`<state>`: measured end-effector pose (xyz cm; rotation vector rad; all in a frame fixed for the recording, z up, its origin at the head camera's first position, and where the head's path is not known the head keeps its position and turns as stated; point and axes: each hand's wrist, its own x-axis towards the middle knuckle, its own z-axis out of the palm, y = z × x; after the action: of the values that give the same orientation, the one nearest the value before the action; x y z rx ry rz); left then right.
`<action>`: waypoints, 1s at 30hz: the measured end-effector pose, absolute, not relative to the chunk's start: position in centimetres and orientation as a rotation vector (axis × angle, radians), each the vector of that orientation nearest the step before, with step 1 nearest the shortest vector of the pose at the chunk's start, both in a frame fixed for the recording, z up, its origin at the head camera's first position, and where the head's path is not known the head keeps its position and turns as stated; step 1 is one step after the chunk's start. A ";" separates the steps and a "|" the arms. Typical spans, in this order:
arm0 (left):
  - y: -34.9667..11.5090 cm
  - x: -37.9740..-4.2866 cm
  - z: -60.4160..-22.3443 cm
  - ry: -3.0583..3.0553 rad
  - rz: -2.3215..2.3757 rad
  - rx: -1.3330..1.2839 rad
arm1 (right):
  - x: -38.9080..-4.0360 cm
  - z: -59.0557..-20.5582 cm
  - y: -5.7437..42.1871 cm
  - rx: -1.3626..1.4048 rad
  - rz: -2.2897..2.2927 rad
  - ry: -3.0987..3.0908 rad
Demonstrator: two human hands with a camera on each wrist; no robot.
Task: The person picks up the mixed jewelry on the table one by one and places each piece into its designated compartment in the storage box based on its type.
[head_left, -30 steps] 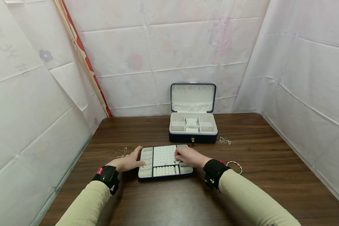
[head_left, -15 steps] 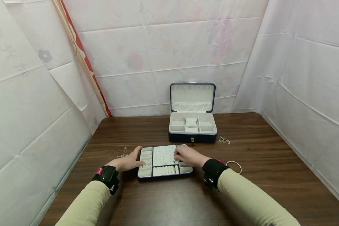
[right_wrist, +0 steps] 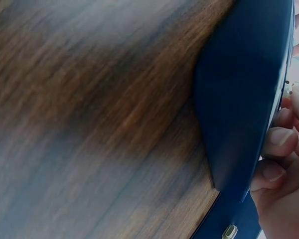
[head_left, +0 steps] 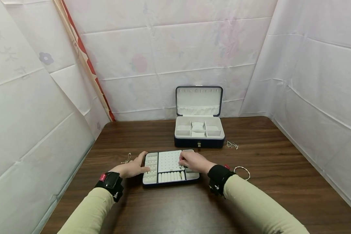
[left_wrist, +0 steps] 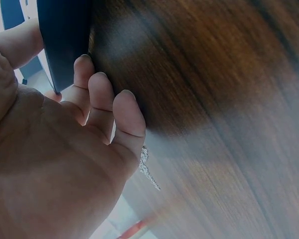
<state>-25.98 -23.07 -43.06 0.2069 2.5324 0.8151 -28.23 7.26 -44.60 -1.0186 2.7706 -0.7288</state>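
A navy jewelry tray [head_left: 163, 184] with white compartments lies on the table before me. My left hand [head_left: 131, 167] holds its left end, thumb over the rim and fingers along the outer side; the left wrist view shows the thumb [left_wrist: 20, 42] on the navy wall. Over the right part of the tray, my right hand [head_left: 194, 161] pinches a small shiny earring [head_left: 181, 167] at the lower right of the white dotted panel [head_left: 168, 160]. Fingers mostly hide the earring. A gold-coloured piece [head_left: 180, 174] sits among the white ring rolls [head_left: 169, 177].
Behind the tray stands an open navy jewelry box [head_left: 199, 143], lid upright, small cushions [head_left: 198, 126] in its middle compartments. A silvery chain [head_left: 232, 145] lies right of it, a beaded bracelet [head_left: 244, 169] beyond my right wrist, another fine chain [head_left: 127, 159] near my left hand.
My right hand has shifted very slightly left over the dotted panel. The left hand stays on the tray's end, and the tray stays in place.
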 end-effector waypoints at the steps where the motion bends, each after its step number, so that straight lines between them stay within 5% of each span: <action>1: -23.1 -25.9 -43.0 2.532 0.816 0.207 | -28.2 -44.7 7.2 -1.011 -0.727 2.773; 30: -23.3 -26.0 -43.1 2.533 0.803 0.196 | -27.7 -44.8 6.7 -0.864 -0.737 2.836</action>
<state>-25.98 -23.26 -43.07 0.1964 2.5326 0.8027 -27.72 6.72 -44.78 -0.8644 2.8357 -0.7365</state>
